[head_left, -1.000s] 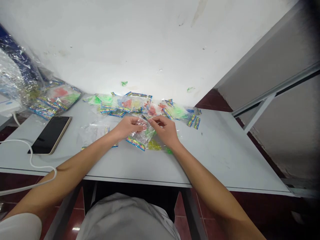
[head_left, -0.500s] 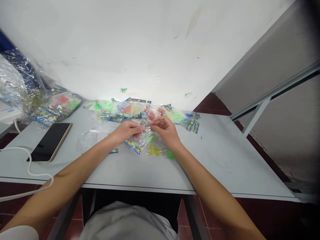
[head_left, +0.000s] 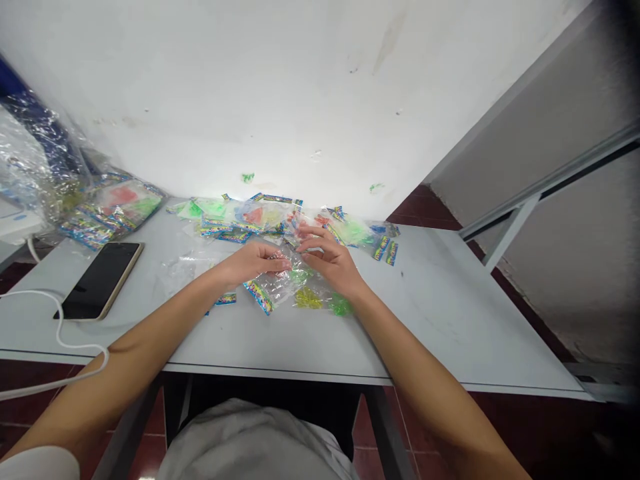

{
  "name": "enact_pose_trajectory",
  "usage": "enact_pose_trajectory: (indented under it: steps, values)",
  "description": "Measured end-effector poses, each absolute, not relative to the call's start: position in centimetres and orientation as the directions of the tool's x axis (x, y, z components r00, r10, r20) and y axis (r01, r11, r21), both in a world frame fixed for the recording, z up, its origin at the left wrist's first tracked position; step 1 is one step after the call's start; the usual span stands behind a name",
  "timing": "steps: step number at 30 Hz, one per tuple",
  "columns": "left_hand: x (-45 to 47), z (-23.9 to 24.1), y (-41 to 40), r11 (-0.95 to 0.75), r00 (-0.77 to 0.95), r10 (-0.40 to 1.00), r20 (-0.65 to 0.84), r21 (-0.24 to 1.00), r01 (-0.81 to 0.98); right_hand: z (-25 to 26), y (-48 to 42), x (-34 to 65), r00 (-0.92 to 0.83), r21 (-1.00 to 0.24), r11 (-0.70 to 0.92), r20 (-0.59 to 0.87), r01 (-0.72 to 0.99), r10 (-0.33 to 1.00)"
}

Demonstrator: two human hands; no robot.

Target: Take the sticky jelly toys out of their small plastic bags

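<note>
Item in hand: we pinch one clear packet [head_left: 280, 283] between left hand [head_left: 253, 260] and right hand [head_left: 330, 260] above the table [head_left: 450, 307], loose green pieces [head_left: 340, 307] beside it unpacked, filled packets [head_left: 240, 217] heaped behind.

phone [head_left: 103, 279] left of packets [head_left: 260, 217], on table [head_left: 450, 313]

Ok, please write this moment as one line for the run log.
left hand: holds clear packet | right hand: fingers on same packet | smartphone: left on white table
</note>
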State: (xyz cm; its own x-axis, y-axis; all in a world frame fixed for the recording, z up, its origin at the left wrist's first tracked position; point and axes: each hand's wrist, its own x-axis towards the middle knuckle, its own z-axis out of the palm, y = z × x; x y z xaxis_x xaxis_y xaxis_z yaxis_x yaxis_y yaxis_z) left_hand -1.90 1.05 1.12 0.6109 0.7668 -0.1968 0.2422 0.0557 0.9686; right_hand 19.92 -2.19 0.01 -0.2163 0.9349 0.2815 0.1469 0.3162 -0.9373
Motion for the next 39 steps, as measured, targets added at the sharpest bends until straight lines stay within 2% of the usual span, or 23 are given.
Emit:
enact_pose_trajectory:
  steps: [5,9,13,19,25,29,39]
  values:
    - [-2.2,1.1,1.1,0.030,0.677,0.717,-0.166,0.978,0.209,0.1,-2.1,19.8,-0.184,-0.986,0.138,0.119,0.094,0.976]
    - [-2.4,1.7,1.2,0.001,0.720,0.675,-0.161,0.976,0.218,0.1,-2.1,19.9,-0.274,-0.999,-0.042,-0.045,0.017,0.961]
    - [-2.8,2.1,1.4,-0.051,0.762,0.634,-0.131,0.976,0.211,-0.1,-2.0,20.2,-0.365,-0.991,-0.130,-0.130,0.025,0.922]
    - [-3.1,2.2,1.4,-0.037,0.767,0.626,-0.141,0.977,0.210,-0.1,-2.0,20.3,-0.426,-0.995,-0.074,-0.093,0.059,0.900]
    - [-2.9,1.6,1.6,0.067,0.669,0.715,-0.204,0.972,0.226,0.2,-2.0,20.4,-0.325,-0.999,-0.033,-0.038,0.021,0.945]
    - [-2.9,1.6,1.8,0.125,0.630,0.745,-0.219,0.974,0.191,0.3,-2.0,20.4,-0.292,-0.998,-0.068,-0.061,-0.013,0.954]
    - [-2.9,2.1,1.6,0.005,0.680,0.708,-0.189,0.965,0.263,-0.2,-1.9,20.4,-0.326,-0.998,-0.057,-0.065,0.034,0.943]
